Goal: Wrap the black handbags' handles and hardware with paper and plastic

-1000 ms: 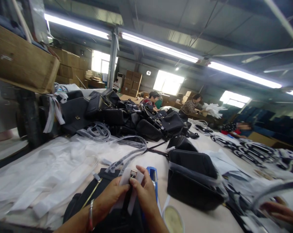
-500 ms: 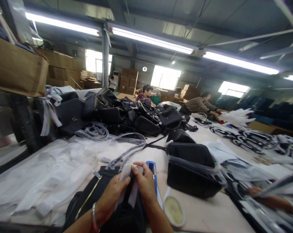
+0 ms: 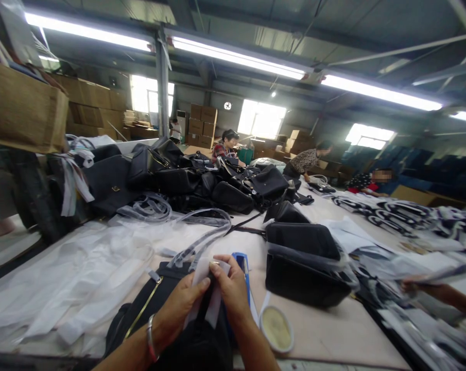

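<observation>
A black bag [image 3: 202,345] with a gold zipper [image 3: 143,306] lies at the table's near edge, below my hands. My left hand [image 3: 184,299] pinches a strip of white wrapping sheet [image 3: 202,270] that lies around a black strap [image 3: 206,304]. My right hand [image 3: 229,286] grips the strap's upper end from the other side, its thumb beside a small shiny metal piece [image 3: 216,263]. Just beyond my right hand lies a blue tool [image 3: 241,265], partly hidden. Handles wrapped in clear film [image 3: 213,232] arch up behind the bag.
White wrapping sheets [image 3: 101,268] cover the left of the table. Black bags [image 3: 202,180] are piled at the back. A box-shaped black bag [image 3: 302,268] and a round yellowish tin [image 3: 276,330] are on the right. A co-worker's hand [image 3: 414,283] reaches in at far right.
My hands stay on the strap and sheet with little movement. The co-worker's hand at right has shifted up. Another person has come into view at the back right.
</observation>
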`<state>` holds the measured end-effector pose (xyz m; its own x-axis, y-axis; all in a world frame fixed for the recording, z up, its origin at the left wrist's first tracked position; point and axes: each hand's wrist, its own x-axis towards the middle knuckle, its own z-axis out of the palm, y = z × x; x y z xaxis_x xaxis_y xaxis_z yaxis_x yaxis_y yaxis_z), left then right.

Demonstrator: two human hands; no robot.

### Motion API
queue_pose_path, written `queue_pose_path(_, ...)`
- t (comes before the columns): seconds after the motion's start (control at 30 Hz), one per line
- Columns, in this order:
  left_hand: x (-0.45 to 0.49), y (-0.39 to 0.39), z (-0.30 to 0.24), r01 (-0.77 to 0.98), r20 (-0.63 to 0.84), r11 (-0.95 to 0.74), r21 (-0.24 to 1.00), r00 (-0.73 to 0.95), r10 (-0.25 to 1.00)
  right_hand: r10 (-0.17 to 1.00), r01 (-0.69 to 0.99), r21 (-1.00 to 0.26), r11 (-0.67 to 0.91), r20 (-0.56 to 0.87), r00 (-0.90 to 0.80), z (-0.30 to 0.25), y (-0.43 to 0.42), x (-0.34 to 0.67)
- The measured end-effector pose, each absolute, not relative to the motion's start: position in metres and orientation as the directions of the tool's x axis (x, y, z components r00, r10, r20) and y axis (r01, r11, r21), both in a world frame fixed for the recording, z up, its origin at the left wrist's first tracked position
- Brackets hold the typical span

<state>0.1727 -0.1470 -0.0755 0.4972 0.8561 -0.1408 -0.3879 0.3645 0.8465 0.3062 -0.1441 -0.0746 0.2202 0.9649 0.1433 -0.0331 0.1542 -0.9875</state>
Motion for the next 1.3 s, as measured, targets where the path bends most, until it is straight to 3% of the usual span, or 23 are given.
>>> queue_pose_path(0.43, 0.179, -0.149, -0.085, -0.325, -0.148, 0.324, 0.889, 0.466, 0.872, 0.971, -0.032, -0.991, 0.131, 0.121, 0.206, -0.079, -0.152, 0.312)
queue_pose_path(1.3, 0.184, -0.146, -0.072, -0.387, -0.14, 0.314, 0.867, 0.415, 0.899, 0.971, -0.047, -0.992, 0.121, 0.108, 0.214, -0.078, -0.142, 0.311)
